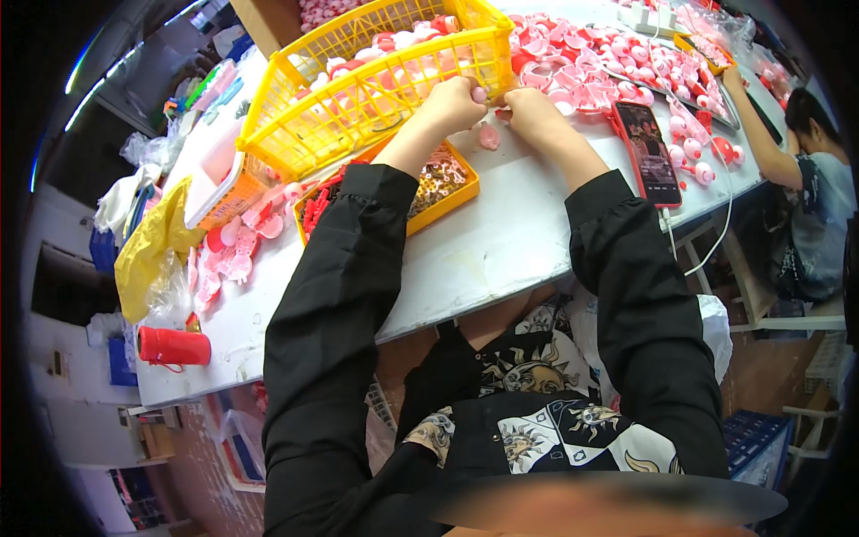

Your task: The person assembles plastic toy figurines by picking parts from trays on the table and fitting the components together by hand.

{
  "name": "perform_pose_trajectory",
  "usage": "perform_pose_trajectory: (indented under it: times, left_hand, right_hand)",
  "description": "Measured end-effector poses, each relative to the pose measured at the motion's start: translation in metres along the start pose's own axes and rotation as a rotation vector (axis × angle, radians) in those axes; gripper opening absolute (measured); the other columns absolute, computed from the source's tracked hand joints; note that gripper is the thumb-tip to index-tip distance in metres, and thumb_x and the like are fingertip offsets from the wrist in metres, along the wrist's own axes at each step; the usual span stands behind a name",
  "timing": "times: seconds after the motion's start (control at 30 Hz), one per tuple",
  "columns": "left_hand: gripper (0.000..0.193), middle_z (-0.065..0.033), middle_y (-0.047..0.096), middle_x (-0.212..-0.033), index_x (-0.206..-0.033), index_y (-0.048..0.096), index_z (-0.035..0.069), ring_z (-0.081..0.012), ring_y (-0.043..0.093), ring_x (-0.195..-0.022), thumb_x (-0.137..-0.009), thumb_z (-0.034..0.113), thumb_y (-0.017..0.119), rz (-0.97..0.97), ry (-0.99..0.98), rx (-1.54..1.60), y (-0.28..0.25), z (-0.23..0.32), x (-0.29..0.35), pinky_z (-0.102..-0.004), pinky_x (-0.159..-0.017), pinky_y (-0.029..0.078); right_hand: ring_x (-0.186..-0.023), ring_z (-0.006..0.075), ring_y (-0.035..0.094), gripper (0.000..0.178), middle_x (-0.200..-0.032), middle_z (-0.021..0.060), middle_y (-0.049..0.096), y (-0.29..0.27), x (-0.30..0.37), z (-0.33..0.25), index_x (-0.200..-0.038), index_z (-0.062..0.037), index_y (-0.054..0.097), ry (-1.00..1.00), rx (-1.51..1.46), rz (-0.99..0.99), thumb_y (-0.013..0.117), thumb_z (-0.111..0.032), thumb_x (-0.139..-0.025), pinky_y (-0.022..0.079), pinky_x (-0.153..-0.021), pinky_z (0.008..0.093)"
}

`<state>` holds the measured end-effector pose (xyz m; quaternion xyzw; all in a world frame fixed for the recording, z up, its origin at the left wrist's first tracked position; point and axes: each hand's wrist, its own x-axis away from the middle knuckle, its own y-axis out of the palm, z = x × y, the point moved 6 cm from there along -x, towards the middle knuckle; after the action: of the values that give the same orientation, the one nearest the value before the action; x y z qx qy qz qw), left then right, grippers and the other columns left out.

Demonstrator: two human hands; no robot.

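My left hand point(455, 106) is closed, with a small round pink plastic piece point(480, 94) at its fingertips. Close beside it, my right hand point(535, 115) has its fingers pinched together; whatever they may hold is too small to make out. Both hands are over the white table point(488, 237), just in front of the yellow plastic basket point(376, 94) of pink, red and white parts. Another pink piece point(489, 137) lies on the table just below the hands. Under my left forearm, a yellow tray point(445, 208) contains small gold metal bits and red pieces.
A red-cased phone point(646, 154) with a white cable stands right of my right forearm. Pink and red parts point(582, 63) are heaped behind it. At left are a white box point(219, 183), a yellow bag point(152, 251) and a red cylinder point(174, 345). Another person point(819, 201) sits at the right.
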<state>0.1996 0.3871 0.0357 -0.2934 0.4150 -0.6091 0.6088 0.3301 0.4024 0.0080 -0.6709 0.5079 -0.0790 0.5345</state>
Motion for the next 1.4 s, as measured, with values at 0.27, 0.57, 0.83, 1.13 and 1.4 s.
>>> perform_pose_trajectory:
  times: [0.27, 0.57, 0.83, 1.13, 1.4]
  left_hand:
    - [0.024, -0.0103, 0.068, -0.081, -0.104, 0.068, 0.013, -0.0183, 0.066, -0.073, -0.084, 0.021, 0.058, -0.22, -0.002, 0.045, 0.01, 0.003, 0.02, -0.0331, -0.07, 0.053]
    - [0.027, -0.0155, 0.068, -0.078, -0.091, 0.067, -0.004, -0.0222, 0.069, -0.065, -0.069, 0.011, 0.072, 0.037, -0.078, 0.514, 0.01, 0.002, 0.013, -0.0336, -0.058, 0.057]
    - [0.016, -0.0095, 0.067, -0.073, -0.083, 0.067, -0.001, -0.0158, 0.066, -0.065, -0.069, 0.002, 0.072, 0.255, 0.089, 0.68, -0.009, -0.005, 0.023, -0.0293, -0.058, 0.054]
    - [0.014, -0.0142, 0.068, -0.077, -0.079, 0.07, 0.006, -0.0271, 0.067, -0.074, -0.069, 0.015, 0.073, 0.338, 0.177, 0.46, -0.029, 0.02, 0.038, -0.0356, -0.067, 0.051]
    - [0.018, -0.0158, 0.068, -0.079, -0.079, 0.071, 0.005, -0.0267, 0.067, -0.072, -0.068, 0.018, 0.075, 0.606, 0.104, 0.368, -0.06, -0.001, 0.057, -0.0348, -0.069, 0.052]
  right_hand:
    - [-0.086, 0.0354, 0.065, 0.018, -0.088, 0.021, 0.066, 0.008, -0.011, -0.013, -0.086, -0.0042, 0.07, -0.069, 0.083, 0.033, 0.056, -0.012, -0.078, 0.051, -0.075, 0.0434]
    - [-0.081, 0.0191, 0.067, 0.025, -0.092, 0.0146, 0.068, -0.015, -0.006, 0.029, -0.101, 0.0052, 0.06, 0.128, -0.535, 0.168, 0.065, -0.008, -0.081, 0.053, -0.073, 0.0281]
    - [-0.091, 0.0175, 0.064, 0.024, -0.104, 0.011, 0.065, 0.007, -0.009, 0.025, -0.11, 0.0042, 0.059, 0.459, -1.225, 0.032, 0.061, -0.008, -0.09, 0.054, -0.083, 0.0275]
    - [-0.099, 0.0142, 0.061, 0.023, -0.108, 0.0041, 0.062, 0.024, -0.008, 0.038, -0.115, -0.0029, 0.056, 0.487, -1.537, -0.041, 0.056, -0.009, -0.092, 0.05, -0.092, 0.0263]
    - [-0.107, 0.0166, 0.058, 0.027, -0.114, 0.0056, 0.061, 0.017, -0.003, -0.034, -0.119, -0.0032, 0.054, 0.237, -1.614, -0.158, 0.049, -0.018, -0.097, 0.042, -0.102, 0.0331]
